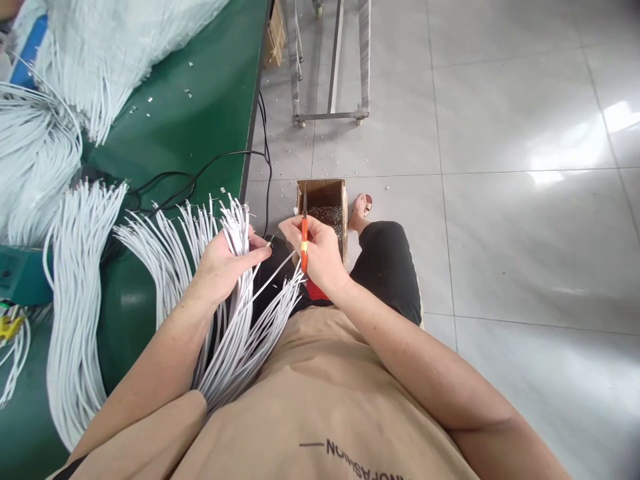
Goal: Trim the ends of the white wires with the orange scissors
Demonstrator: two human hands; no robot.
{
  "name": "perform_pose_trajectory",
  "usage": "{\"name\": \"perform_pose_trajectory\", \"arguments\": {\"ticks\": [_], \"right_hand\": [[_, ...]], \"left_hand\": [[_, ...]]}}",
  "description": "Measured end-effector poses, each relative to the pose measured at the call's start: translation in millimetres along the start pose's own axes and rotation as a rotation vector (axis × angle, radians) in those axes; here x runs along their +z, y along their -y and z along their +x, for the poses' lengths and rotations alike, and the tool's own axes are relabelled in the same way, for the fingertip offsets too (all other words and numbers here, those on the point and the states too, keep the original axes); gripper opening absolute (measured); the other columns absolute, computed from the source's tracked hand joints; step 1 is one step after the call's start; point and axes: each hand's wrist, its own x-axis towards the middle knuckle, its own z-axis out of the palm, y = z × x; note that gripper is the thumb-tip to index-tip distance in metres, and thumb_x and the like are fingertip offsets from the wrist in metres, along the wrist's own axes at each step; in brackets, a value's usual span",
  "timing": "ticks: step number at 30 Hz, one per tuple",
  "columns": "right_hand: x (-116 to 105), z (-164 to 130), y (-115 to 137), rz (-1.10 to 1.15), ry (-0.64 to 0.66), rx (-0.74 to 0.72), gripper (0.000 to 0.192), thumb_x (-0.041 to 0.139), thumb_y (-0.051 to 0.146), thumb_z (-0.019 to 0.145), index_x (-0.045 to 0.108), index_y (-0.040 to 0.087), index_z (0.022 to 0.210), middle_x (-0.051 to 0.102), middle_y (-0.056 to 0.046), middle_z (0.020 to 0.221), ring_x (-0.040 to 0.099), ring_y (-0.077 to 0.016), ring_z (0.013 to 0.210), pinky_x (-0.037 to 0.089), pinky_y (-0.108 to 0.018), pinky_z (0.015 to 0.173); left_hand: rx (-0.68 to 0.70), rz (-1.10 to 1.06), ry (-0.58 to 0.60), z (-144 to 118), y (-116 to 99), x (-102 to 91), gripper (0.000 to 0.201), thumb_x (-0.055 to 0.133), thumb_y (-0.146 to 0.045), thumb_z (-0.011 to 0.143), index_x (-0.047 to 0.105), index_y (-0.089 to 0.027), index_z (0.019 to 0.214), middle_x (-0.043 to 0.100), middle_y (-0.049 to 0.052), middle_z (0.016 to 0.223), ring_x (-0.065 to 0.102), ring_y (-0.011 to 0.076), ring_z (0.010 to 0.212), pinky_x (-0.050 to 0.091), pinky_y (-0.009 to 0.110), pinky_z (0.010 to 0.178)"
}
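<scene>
My left hand (pixel 220 265) is closed around a bundle of white cables (pixel 239 303), their cut ends sticking up above the fingers. Its thumb and fingertips pinch near a single cable end off to the right. In my right hand (pixel 324 252) is an orange-handled hand tool (pixel 305 248) with a yellow band and a slim dark tip pointing away from me; whether it is snips or pliers I cannot tell. A single white cable runs up to the right fingers. More loose white cables (pixel 280 313) fan out over my lap below that hand.
A cardboard box (pixel 346 220) with small scraps stands on the floor between my legs. Further cable bundles (pixel 75 300) lie on the green table (pixel 215 87) at left, with a black cord (pixel 225 155) over its edge. A wheeled metal frame (pixel 333 67) stands ahead.
</scene>
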Motion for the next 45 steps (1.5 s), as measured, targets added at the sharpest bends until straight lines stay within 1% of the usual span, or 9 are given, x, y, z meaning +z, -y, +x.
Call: {"name": "perform_pose_trajectory", "arguments": {"ticks": [5, 11, 16, 22, 29, 32, 35, 38, 45], "right_hand": [[0, 4, -5, 0.002, 0.16, 0.086, 0.024, 0.063, 0.04, 0.072, 0.063, 0.016, 0.074, 0.056, 0.002, 0.066, 0.046, -0.0091, 0.058, 0.038, -0.023, 0.057], [-1, 9, 4, -0.012, -0.062, -0.044, 0.023, 0.056, 0.036, 0.079, 0.065, 0.017, 0.087, 0.064, -0.002, 0.085, 0.055, -0.0112, 0.074, 0.044, -0.024, 0.07], [-1, 24, 21, -0.06, 0.117, -0.024, 0.024, 0.061, 0.039, 0.075, 0.065, 0.016, 0.081, 0.064, -0.002, 0.078, 0.054, -0.0113, 0.07, 0.043, -0.024, 0.066], [3, 23, 22, 0.004, 0.131, 0.066, 0.025, 0.069, 0.039, 0.067, 0.061, 0.015, 0.07, 0.056, 0.003, 0.065, 0.046, -0.0087, 0.061, 0.038, -0.023, 0.06], [-3, 19, 26, 0.27, 0.369, 0.164, 0.034, 0.069, 0.046, 0.069, 0.064, 0.013, 0.076, 0.057, 0.001, 0.067, 0.048, -0.0086, 0.063, 0.037, -0.022, 0.06], [-9, 21, 24, 0.093, 0.361, 0.133, 0.035, 0.065, 0.048, 0.073, 0.064, 0.014, 0.077, 0.055, 0.001, 0.064, 0.046, -0.0087, 0.06, 0.036, -0.023, 0.059], [-15, 22, 18, -0.401, 0.219, 0.001, 0.032, 0.06, 0.047, 0.076, 0.062, 0.015, 0.072, 0.056, 0.0, 0.065, 0.046, -0.0106, 0.059, 0.033, -0.025, 0.058], [-18, 20, 16, -0.861, 0.194, -0.153, 0.025, 0.057, 0.038, 0.078, 0.059, 0.016, 0.066, 0.06, -0.004, 0.07, 0.05, -0.0137, 0.063, 0.032, -0.027, 0.057], [-19, 19, 29, -1.137, 0.325, -0.138, 0.029, 0.05, 0.041, 0.083, 0.063, 0.018, 0.072, 0.066, -0.009, 0.074, 0.06, -0.0198, 0.068, 0.034, -0.029, 0.057]], "left_hand": [[-0.088, -0.129, 0.133, -2, -8, -1.5, 0.035, 0.081, -0.021, 0.059, 0.059, -0.017, 0.086, 0.063, -0.001, 0.078, 0.057, 0.0119, 0.07, 0.046, 0.026, 0.069], [-0.2, -0.272, 0.136, -3, -13, -4.6, 0.027, 0.074, -0.032, 0.071, 0.068, -0.015, 0.091, 0.064, 0.004, 0.091, 0.06, 0.015, 0.085, 0.052, 0.027, 0.071], [-0.172, -0.271, 0.126, -1, -11, 1.2, 0.028, 0.078, -0.028, 0.066, 0.069, -0.014, 0.089, 0.067, 0.003, 0.086, 0.061, 0.0135, 0.077, 0.05, 0.026, 0.07], [-0.067, -0.305, 0.03, 5, -9, 4.3, 0.025, 0.081, -0.023, 0.06, 0.063, -0.016, 0.076, 0.056, -0.005, 0.062, 0.05, 0.0069, 0.057, 0.042, 0.022, 0.061], [-0.062, -0.301, 0.095, 3, -11, 8.2, 0.032, 0.078, -0.023, 0.063, 0.05, -0.018, 0.076, 0.059, -0.002, 0.077, 0.062, 0.0121, 0.073, 0.043, 0.022, 0.061], [-0.065, -0.334, 0.119, 2, -13, 7.9, 0.033, 0.077, -0.022, 0.065, 0.047, -0.018, 0.078, 0.059, -0.002, 0.078, 0.063, 0.0122, 0.073, 0.038, 0.02, 0.056], [-0.06, -0.324, 0.095, 2, -13, 6.2, 0.032, 0.077, -0.022, 0.066, 0.047, -0.018, 0.078, 0.059, -0.002, 0.079, 0.064, 0.0122, 0.073, 0.036, 0.02, 0.055], [-0.047, -0.255, 0.06, 2, -12, 4.9, 0.032, 0.077, -0.024, 0.066, 0.048, -0.018, 0.08, 0.061, -0.001, 0.082, 0.065, 0.014, 0.075, 0.038, 0.021, 0.057], [-0.003, -0.117, 0.025, 2, -9, 5.0, 0.03, 0.077, -0.029, 0.066, 0.052, -0.019, 0.08, 0.064, 0.0, 0.084, 0.066, 0.0156, 0.074, 0.045, 0.026, 0.064]]}}
